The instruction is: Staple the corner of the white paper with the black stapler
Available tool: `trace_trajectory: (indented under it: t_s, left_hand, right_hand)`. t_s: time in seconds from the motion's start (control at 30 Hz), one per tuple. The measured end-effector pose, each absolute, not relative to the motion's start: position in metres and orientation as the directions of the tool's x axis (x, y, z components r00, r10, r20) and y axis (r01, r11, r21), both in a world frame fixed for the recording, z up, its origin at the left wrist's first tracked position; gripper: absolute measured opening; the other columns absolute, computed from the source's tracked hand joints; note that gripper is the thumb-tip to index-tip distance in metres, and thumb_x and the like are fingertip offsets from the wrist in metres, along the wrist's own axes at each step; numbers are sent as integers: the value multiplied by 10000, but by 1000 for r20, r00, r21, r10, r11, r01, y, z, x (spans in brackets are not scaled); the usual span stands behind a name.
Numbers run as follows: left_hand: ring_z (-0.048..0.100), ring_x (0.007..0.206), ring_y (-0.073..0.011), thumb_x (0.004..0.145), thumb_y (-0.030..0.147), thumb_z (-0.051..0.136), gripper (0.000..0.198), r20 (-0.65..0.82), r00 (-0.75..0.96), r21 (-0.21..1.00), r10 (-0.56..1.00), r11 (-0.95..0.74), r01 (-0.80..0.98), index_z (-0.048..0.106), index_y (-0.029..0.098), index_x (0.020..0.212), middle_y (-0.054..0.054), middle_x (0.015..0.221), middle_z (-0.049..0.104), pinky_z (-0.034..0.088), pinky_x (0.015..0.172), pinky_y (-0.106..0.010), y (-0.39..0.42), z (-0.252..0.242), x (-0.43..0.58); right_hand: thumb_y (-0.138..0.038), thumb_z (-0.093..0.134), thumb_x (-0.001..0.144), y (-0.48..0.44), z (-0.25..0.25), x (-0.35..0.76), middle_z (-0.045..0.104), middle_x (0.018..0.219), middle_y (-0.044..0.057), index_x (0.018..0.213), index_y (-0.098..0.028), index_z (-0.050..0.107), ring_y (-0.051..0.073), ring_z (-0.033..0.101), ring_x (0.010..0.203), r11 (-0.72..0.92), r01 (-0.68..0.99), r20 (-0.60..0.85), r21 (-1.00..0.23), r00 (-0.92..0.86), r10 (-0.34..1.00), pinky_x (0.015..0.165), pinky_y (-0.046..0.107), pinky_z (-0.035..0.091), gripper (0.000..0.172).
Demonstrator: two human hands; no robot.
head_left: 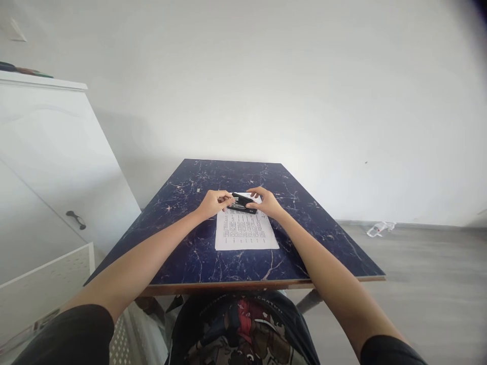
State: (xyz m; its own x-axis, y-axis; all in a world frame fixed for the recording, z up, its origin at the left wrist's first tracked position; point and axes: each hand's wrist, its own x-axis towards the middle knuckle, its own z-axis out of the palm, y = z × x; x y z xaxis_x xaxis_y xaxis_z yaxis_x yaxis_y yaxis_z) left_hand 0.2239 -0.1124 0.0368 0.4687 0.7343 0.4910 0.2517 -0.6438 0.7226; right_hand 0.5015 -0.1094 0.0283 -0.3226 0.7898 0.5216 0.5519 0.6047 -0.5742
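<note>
A black stapler (243, 203) lies across the top part of a printed sheet of paper (247, 230), with its upper arm lifted and some metal showing inside. My right hand (264, 203) grips the stapler's right end between thumb and fingers. At the other end, the fingers of my left hand (216, 203) are pinched together against the stapler's opening. Whatever lies between those left fingertips is too small to make out. The text side of the paper faces up, and its upper edge is partly hidden by the stapler and my hands.
The paper rests on a dark blue marble-patterned table (182, 263) standing against a white wall. A small pale piece (198, 190) lies left of my hands. To the left stands a white cabinet (49, 152); a clear plastic item (380, 229) is on the floor at right.
</note>
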Motion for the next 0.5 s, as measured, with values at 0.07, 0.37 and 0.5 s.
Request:
trace_trajectory:
  t_s: [0.07,0.37,0.5]
  left_hand:
    - [641,509,-146,930,490,707,314,492,485,718,723,-652,244,783,187,964,-64,726,738,521,540,-271,-114,37,225]
    - [625,480,-132,925,491,708,298,490,534,718,689,-667,200,791,206,949,-49,693,728,511,512,-248,-119,37,234]
    - [616,474,-134,916,466,723,270,476,535,739,698,-647,187,789,206,952,-43,689,722,509,514,-258,-120,36,236]
  right_hand:
    - [-491,834,824,-115,34,497,732,972,54,1266,-246,724,203,606,864,695,495,610,-522,-353,710,792,351,491,517]
    - [-418,735,946,-130,40,477,738,883,53,1010,-249,803,190,617,811,832,332,702,-444,-448,554,744,356,539,193]
    - [-437,782,906,-134,42,477,756,955,65,1140,-249,777,193,642,834,839,292,705,-458,-456,543,757,362,567,300]
